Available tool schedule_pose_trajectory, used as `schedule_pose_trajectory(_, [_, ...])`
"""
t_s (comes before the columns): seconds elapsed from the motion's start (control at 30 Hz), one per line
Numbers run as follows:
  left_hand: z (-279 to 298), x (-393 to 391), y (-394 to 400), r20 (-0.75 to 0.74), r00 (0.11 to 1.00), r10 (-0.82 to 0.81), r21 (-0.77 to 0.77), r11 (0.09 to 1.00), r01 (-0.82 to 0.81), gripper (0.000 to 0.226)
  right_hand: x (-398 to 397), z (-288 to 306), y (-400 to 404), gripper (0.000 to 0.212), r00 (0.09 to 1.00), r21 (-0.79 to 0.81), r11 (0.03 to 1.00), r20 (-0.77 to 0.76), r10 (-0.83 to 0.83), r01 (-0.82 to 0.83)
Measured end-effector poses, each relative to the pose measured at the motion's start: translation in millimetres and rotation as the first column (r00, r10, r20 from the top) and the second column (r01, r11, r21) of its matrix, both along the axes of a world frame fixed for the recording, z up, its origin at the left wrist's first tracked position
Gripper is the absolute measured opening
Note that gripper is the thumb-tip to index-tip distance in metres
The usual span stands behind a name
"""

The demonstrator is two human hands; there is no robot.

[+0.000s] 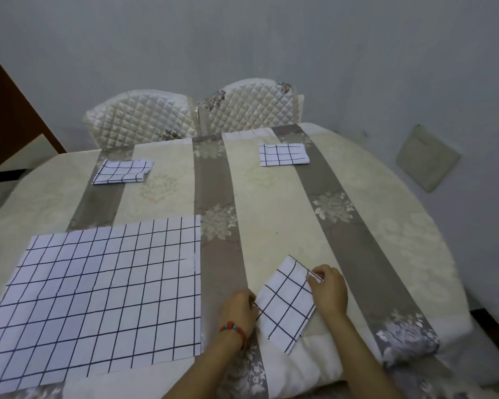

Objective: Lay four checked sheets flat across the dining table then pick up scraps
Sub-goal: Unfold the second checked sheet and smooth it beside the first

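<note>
Head view showed the folded checked sheet (285, 305) lying on the near right part of the table (401, 240), tilted so that its long axis ran from the far corner near the right hand down toward the table's near edge. It lay directly between the two hands. The left hand (238, 311) pinched its left edge, fingers curled on the cloth; the right hand (329, 289) gripped the upper right corner, seemingly lifting a layer. Both were touching it, so neither had to reach. To my eye the unfolding would go rightward and away, onto the bare cloth-covered table there. Just beside it to the left, one opened sheet (98, 289) lay flat. Well apart at the far side, two more folded sheets waited: the far left one (121, 171) and the far right one (283, 154), before two quilted chairs (196, 113).
</note>
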State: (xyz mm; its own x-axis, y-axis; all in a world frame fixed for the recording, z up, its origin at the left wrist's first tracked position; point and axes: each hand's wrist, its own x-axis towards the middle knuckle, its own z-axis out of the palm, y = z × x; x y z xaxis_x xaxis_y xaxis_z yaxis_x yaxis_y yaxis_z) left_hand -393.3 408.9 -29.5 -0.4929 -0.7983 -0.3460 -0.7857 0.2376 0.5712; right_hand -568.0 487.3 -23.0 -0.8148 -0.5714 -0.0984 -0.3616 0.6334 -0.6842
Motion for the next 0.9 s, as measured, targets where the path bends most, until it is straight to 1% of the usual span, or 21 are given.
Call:
schedule_pose_trajectory(0.07, [1.8, 1.2, -1.1, -0.021, 1.0, 0.006, 0.018, 1.0, -0.006, 0.029, 1.9, 10.9, -1.9, 0.002, 0.997, -0.093, 0.994, 0.041, 0.063, -0.059])
schedule_pose_trajectory(0.1, [4.5, 0.9, -2.4, -0.043, 0.999, 0.013, 0.015, 1.0, -0.013, 0.037, 3.3, 18.9, -2.4, 0.006, 0.994, -0.143, 0.986, 0.054, 0.099, -0.091])
schedule_pose_trajectory(0.17, [14.7, -1.9, -6.6, -0.141, 0.989, 0.049, -0.005, 0.999, -0.05, 0.049, 7.0, 38.1, -3.5, 0.015, 0.982, -0.224, 0.962, 0.068, 0.177, -0.158])
schedule_pose_trajectory(0.23, [33.3, -7.0, -12.1, -0.298, 0.954, 0.032, -0.104, 0.992, -0.065, 0.05, 12.8, 60.9, -4.8, 0.024, 0.967, -0.289, 0.932, 0.069, 0.247, -0.217])
schedule_pose_trajectory(0.27, [45.3, -9.9, -15.0, -0.373, 0.928, -0.014, -0.18, 0.982, -0.057, 0.05, 16.3, 72.6, -5.3, 0.028, 0.96, -0.317, 0.918, 0.069, 0.272, -0.238])
schedule_pose_trajectory(0.33, [69.6, -13.6, -20.8, -0.478, 0.869, -0.125, -0.324, 0.945, -0.042, 0.053, 23.7, 94.5, -5.3, 0.031, 0.946, -0.36, 0.892, 0.071, 0.318, -0.273])
schedule_pose_trajectory(0.37, [82.0, -14.4, -23.5, -0.506, 0.844, -0.178, -0.388, 0.921, -0.038, 0.05, 27.7, 104.9, -4.8, 0.03, 0.941, -0.373, 0.882, 0.06, 0.333, -0.288])
schedule_pose_trajectory(0.4, [92.6, -13.7, -26.2, -0.522, 0.819, -0.236, -0.455, 0.89, -0.033, 0.042, 31.8, 114.7, -3.7, 0.029, 0.938, -0.382, 0.874, 0.044, 0.343, -0.301])
schedule_pose_trajectory(0.47, [111.1, -9.9, -30.3, -0.529, 0.781, -0.333, -0.533, 0.846, 0.0, 0.025, 40.0, 132.1, -1.2, 0.026, 0.935, -0.408, 0.855, 0.009, 0.355, -0.321])
schedule_pose_trajectory(0.53, [127.5, -3.0, -32.2, -0.532, 0.757, -0.38, -0.53, 0.846, 0.053, 0.023, 48.2, 147.9, 2.4, 0.019, 0.93, -0.438, 0.83, -0.045, 0.364, -0.346])
schedule_pose_trajectory(0.6, [140.3, 5.8, -30.1, -0.55, 0.734, -0.398, -0.526, 0.848, 0.066, 0.029, 56.2, 161.0, 6.6, 0.011, 0.919, -0.454, 0.8, -0.172, 0.354, -0.393])
schedule_pose_trajectory(0.67, [152.5, 14.4, -25.7, -0.566, 0.712, -0.415, -0.542, 0.838, 0.058, 0.035, 64.3, 174.4, 11.4, 0.013, 0.902, -0.447, 0.787, -0.28, 0.329, -0.426])
schedule_pose_trajectory(0.73, [163.1, 21.6, -22.2, -0.573, 0.687, -0.446, -0.582, 0.812, 0.042, 0.035, 72.3, 187.5, 15.2, 0.019, 0.893, -0.455, 0.78, -0.344, 0.291, -0.43])
schedule_pose_trajectory(0.8, [175.9, 27.6, -17.0, -0.6, 0.655, -0.459, -0.58, 0.813, 0.038, 0.032, 81.6, 202.1, 19.2, 0.014, 0.888, -0.466, 0.77, -0.361, 0.284, -0.436])
schedule_pose_trajectory(0.9, [195.5, 33.5, -8.0, -0.654, 0.602, -0.458, -0.515, 0.853, 0.091, 0.033, 95.0, 216.8, 22.6, 0.006, 0.892, -0.471, 0.765, -0.331, 0.31, -0.44])
